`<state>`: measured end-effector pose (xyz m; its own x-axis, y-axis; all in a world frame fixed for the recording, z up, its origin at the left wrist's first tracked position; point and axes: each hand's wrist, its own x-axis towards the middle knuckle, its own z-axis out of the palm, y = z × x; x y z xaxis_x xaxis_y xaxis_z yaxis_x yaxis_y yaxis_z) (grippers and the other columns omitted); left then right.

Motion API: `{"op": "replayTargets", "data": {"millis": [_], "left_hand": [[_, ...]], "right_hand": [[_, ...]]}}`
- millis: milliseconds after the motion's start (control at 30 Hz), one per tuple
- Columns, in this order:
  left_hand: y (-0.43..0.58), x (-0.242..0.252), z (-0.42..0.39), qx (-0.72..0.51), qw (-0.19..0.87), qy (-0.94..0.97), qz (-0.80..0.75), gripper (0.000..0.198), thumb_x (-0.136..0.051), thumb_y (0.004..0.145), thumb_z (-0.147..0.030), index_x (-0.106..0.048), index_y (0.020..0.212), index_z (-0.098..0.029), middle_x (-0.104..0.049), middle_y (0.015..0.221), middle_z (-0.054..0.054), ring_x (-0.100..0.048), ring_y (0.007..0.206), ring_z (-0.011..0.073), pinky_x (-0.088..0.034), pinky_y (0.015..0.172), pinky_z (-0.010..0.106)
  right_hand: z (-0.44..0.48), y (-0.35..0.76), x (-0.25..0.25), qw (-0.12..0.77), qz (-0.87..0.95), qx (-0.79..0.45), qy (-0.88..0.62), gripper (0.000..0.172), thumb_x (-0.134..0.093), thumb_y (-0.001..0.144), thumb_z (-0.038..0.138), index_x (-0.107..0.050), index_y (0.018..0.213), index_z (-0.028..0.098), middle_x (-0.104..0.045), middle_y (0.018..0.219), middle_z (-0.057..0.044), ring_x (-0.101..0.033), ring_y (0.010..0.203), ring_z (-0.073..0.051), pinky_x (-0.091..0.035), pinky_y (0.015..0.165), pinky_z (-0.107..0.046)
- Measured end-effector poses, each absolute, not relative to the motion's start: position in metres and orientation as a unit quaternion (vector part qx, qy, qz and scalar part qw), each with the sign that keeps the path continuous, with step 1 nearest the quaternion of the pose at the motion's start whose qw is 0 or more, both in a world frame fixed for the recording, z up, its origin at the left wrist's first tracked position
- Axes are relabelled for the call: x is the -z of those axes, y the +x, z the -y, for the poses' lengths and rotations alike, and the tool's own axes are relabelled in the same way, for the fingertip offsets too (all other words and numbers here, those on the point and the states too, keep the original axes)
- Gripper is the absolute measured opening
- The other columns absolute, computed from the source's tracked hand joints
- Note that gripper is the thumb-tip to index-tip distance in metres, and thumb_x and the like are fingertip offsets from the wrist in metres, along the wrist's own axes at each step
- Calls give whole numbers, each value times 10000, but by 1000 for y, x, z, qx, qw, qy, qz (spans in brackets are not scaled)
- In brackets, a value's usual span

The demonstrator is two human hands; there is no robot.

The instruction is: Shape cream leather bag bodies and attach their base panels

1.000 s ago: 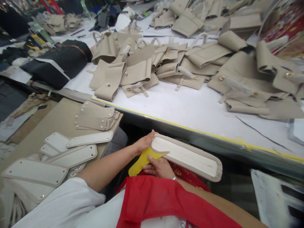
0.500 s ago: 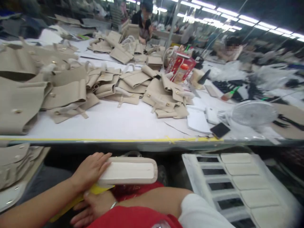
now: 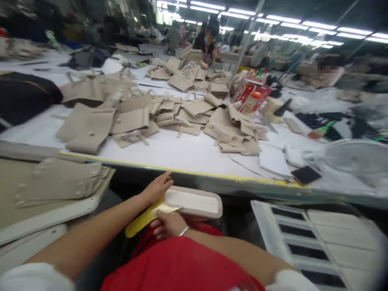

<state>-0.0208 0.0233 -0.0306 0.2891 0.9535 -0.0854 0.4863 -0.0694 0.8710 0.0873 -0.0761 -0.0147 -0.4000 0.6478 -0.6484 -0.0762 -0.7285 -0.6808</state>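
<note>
My left hand [image 3: 157,188] wraps over the left end of a beige bag piece [image 3: 220,207], its fingers along the far edge. This piece is long, with rounded corners and a white panel on its upper side, and lies over my lap below the table's edge. In my right hand [image 3: 172,224] is a flat yellow strip [image 3: 138,225] with a rounded end, pinched under the thumb with the other fingers curled. The strip lies along the near side of the bag piece, and its paler tip touches or nearly touches the white panel; which, I cannot tell.
Beige bag parts [image 3: 130,120] with gold studs are heaped on the white table [image 3: 182,155]. To my left lie stacked beige flaps [image 3: 63,180]; to my right a board [image 3: 266,226] carries pale panels. A phone [image 3: 306,175] and a fan [image 3: 354,159] are at right. A co-worker [image 3: 209,44] stands beyond.
The view has swung left, bringing more of the left side in. My right hand and the yellow strip have moved up against the bag piece, and the strip shows more fully.
</note>
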Motion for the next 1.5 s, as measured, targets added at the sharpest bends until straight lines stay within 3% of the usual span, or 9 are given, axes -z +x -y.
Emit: {"op": "replayTargets", "data": {"millis": [133,233,367,533,767,967,1167,1333,1500], "left_hand": [[-65,37,-13,-420,543,448,-572,597,-250,854,-589,-456,1252,-194,-520,1240,133,-533,1065,233,-425,864,390],[-83,48,8,-427,608,356,-566,566,-361,826,-593,-517,1194,-193,-520,1253,129,-488,1132,252,-396,894,408],[-69,64,28,-442,668,341,-492,502,-546,757,-533,-594,1114,-182,-546,1238,108,-462,1164,269,-384,914,393],[-53,71,26,-464,677,335,-464,530,-662,691,-447,-589,1133,-165,-604,1160,89,-522,1090,252,-381,936,360],[-50,64,26,-432,590,440,-521,429,-608,731,-439,-620,1066,-172,-639,1085,69,-555,1027,229,-403,907,323],[-36,69,25,-453,632,360,-515,490,-621,707,-476,-600,1069,-147,-641,1070,80,-576,979,216,-447,841,291],[-29,76,22,-448,573,420,-544,509,-548,738,-539,-591,1041,-132,-647,1012,90,-585,942,230,-447,854,334],[-46,60,16,-330,399,648,-558,614,-420,786,-575,-488,1214,-139,-468,1298,133,-410,1210,261,-287,1039,412],[-60,25,4,-80,242,884,-392,965,-669,599,-546,-260,1372,-140,-334,1395,153,-302,1277,272,-235,1062,377]], "right_hand": [[38,138,-16,315,221,-767,-512,299,-477,861,342,-529,642,146,-538,473,20,-432,341,-46,-363,332,-144],[-18,182,-23,445,173,-696,-536,171,-504,856,217,-510,699,147,-567,535,29,-457,376,-38,-374,339,-128],[-66,231,-11,439,173,-651,-594,307,-345,930,227,-514,694,127,-553,500,5,-501,397,-47,-434,394,-134],[-32,273,22,430,239,-590,-640,228,-419,896,273,-580,795,148,-629,633,-22,-581,501,-84,-482,459,-177],[53,278,52,406,389,-510,-651,339,-455,832,452,-650,945,200,-648,1058,-54,-586,1000,-185,-485,830,-271],[56,256,61,471,347,-535,-610,498,-401,798,563,-620,971,151,-672,980,-79,-614,933,-218,-484,813,-320],[49,264,62,370,511,-406,-661,489,-285,845,511,-614,907,154,-666,899,-101,-615,828,-213,-494,744,-344],[48,277,44,330,594,-383,-626,417,-432,793,490,-605,1009,177,-601,1094,-104,-527,1046,-237,-363,972,-413],[49,287,14,107,834,-266,-472,929,-707,572,498,-345,1325,93,-389,1327,-195,-376,1223,-299,-305,1032,-432]]}}
